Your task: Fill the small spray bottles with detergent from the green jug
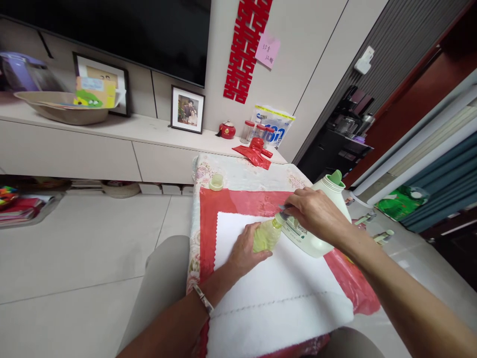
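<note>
My left hand (246, 251) is wrapped round a small clear bottle (267, 236) that looks yellow-green, tilted to the right. At its neck, the closed fingers of my right hand (307, 206) pinch a small dark grey piece (284, 215); its kind is mostly hidden by the fingers. Just behind that hand stands a large pale green jug (316, 247) with a green pouring spout (336, 177) and no cap on it. Under the small bottle lies a white cloth (276, 293) on a red plastic sheet (210, 219).
A pale green cap (216, 182) sits on the flowered tablecloth (268, 179) at the far left. Behind the table, a low cabinet (149, 134) holds lidded jars (247, 132), a red pot (227, 130), red plastic (255, 153) and a framed photo (188, 109).
</note>
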The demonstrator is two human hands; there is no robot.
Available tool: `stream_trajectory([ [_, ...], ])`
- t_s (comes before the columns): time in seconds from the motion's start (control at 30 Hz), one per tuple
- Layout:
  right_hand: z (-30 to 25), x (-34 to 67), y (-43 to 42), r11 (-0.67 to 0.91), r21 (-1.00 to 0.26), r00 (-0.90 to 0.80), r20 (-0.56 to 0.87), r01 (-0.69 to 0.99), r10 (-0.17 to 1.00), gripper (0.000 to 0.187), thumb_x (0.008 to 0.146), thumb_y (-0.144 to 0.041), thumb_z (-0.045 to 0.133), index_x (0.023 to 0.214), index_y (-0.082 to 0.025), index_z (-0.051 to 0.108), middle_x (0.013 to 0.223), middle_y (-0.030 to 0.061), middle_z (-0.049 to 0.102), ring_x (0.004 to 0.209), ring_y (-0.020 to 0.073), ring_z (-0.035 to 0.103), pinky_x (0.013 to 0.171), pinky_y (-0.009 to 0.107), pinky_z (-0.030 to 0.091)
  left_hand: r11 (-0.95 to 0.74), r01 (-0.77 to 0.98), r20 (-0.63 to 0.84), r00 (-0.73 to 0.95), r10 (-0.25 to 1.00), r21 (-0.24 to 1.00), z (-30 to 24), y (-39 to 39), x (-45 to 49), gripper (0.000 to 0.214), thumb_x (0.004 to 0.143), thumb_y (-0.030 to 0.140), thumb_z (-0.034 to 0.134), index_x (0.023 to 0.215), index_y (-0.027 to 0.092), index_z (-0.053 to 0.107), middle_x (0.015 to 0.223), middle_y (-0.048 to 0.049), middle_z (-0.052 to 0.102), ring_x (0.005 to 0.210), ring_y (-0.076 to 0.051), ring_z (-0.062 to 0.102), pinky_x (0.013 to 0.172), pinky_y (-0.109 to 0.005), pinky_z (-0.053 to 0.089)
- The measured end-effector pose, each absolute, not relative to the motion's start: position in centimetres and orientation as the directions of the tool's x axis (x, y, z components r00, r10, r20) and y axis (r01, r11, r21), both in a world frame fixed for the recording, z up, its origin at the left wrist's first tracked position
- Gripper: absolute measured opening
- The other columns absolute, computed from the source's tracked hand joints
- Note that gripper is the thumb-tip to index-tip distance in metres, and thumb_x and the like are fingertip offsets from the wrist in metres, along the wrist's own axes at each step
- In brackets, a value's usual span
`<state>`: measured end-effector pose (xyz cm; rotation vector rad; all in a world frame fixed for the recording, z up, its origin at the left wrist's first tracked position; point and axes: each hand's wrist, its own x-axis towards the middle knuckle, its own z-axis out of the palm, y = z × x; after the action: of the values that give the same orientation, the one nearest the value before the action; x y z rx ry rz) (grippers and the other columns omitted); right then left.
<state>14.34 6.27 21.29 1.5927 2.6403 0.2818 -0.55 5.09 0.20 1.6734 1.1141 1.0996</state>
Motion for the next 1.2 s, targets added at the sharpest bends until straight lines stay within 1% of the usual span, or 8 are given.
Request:
stream_trajectory([
  [0.1, 21.2, 14.6, 6.5, 0.447, 0.103, -0.452, 0.030, 0.889, 0.892, 0.022, 0.097, -0.022, 0.051, 0.097, -0.019, 0.073, 0.089, 0.0074, 0.068, 0.079, 0.0184, 0.061, 0.070, 0.029, 0.038, -0.269, 0.225, 0.218, 0.229, 0.949, 0.936, 0.2, 5.1, -0.6, 0.073, 0.067, 0.017, 0.079, 0.132, 0.022, 0.046, 0.131, -0.0103, 0.056, 0.124, -0.030, 0.054, 0.106, -0.046, 0.042],
  [0.27, 20.8, 14.9, 6.6, 0.454, 0.055, -0.456, 0.023, 0.889, 0.890, 0.023, 0.098, -0.026, 0.052, 0.099, -0.018, 0.074, 0.090, 0.0081, 0.069, 0.081, 0.0191, 0.064, 0.070, 0.028, 0.041, -0.278, 0.229, 0.226, 0.229, 0.947, 0.933, 0.0, 5.2, -0.5, 0.074, 0.067, 0.017, 0.079, 0.133, 0.022, 0.045, 0.133, -0.0109, 0.055, 0.125, -0.030, 0.053, 0.107, -0.047, 0.041],
  [0.4, 21.0, 14.9, 6.4, 0.507, 0.032, -0.508, 0.016, 0.861, 0.861, 0.021, 0.097, -0.024, 0.054, 0.099, -0.020, 0.074, 0.091, 0.0071, 0.068, 0.081, 0.0180, 0.062, 0.070, 0.028, 0.040, -0.281, 0.229, 0.229, 0.229, 0.946, 0.932, 0.0, 5.2, -0.5, 0.075, 0.067, 0.017, 0.080, 0.132, 0.023, 0.045, 0.132, -0.0100, 0.055, 0.124, -0.030, 0.053, 0.106, -0.048, 0.041],
  [0.53, 20.9, 14.8, 6.1, 0.549, 0.046, -0.551, 0.030, 0.834, 0.834, 0.021, 0.096, -0.021, 0.054, 0.099, -0.021, 0.074, 0.091, 0.0070, 0.065, 0.080, 0.0175, 0.060, 0.069, 0.028, 0.039, -0.280, 0.226, 0.229, 0.228, 0.946, 0.933, 0.1, 5.1, -0.5, 0.073, 0.067, 0.017, 0.080, 0.132, 0.023, 0.046, 0.130, -0.0095, 0.056, 0.122, -0.030, 0.054, 0.104, -0.048, 0.043],
  [0.77, 20.5, 14.9, 6.1, 0.544, 0.062, -0.546, 0.031, 0.837, 0.837, 0.021, 0.095, -0.020, 0.054, 0.099, -0.021, 0.074, 0.088, 0.0063, 0.062, 0.077, 0.0166, 0.058, 0.068, 0.028, 0.038, -0.289, 0.220, 0.240, 0.225, 0.944, 0.932, -0.2, 5.2, -0.4, 0.074, 0.067, 0.017, 0.080, 0.132, 0.026, 0.046, 0.131, -0.0086, 0.056, 0.123, -0.030, 0.054, 0.105, -0.048, 0.043],
  [1.0, 20.4, 14.6, 6.0, 0.555, 0.041, -0.556, 0.021, 0.831, 0.831, 0.022, 0.096, -0.020, 0.052, 0.100, -0.020, 0.073, 0.089, 0.0066, 0.062, 0.080, 0.0172, 0.058, 0.068, 0.028, 0.036, -0.297, 0.218, 0.248, 0.228, 0.942, 0.930, -0.2, 5.2, -0.5, 0.075, 0.066, 0.018, 0.082, 0.132, 0.023, 0.047, 0.131, -0.0100, 0.056, 0.122, -0.030, 0.054, 0.104, -0.048, 0.043],
  [1.13, 20.5, 13.9, 5.6, 0.515, 0.085, -0.516, -0.010, 0.853, 0.856, 0.021, 0.096, -0.019, 0.052, 0.100, -0.019, 0.073, 0.090, 0.0065, 0.061, 0.082, 0.0173, 0.056, 0.066, 0.028, 0.034, -0.307, 0.211, 0.259, 0.225, 0.939, 0.928, -0.3, 5.2, -0.5, 0.074, 0.068, 0.018, 0.080, 0.133, 0.025, 0.045, 0.133, -0.0083, 0.055, 0.125, -0.029, 0.053, 0.106, -0.046, 0.043],
  [1.2, 20.3, 13.7, 5.5, 0.476, 0.110, -0.477, -0.013, 0.873, 0.879, 0.020, 0.096, -0.020, 0.053, 0.099, -0.018, 0.072, 0.089, 0.0061, 0.060, 0.080, 0.0167, 0.055, 0.063, 0.027, 0.031, -0.317, 0.208, 0.269, 0.231, 0.935, 0.925, -0.3, 5.2, -0.5, 0.074, 0.068, 0.018, 0.079, 0.133, 0.026, 0.044, 0.134, -0.0083, 0.054, 0.126, -0.029, 0.052, 0.108, -0.048, 0.041],
])
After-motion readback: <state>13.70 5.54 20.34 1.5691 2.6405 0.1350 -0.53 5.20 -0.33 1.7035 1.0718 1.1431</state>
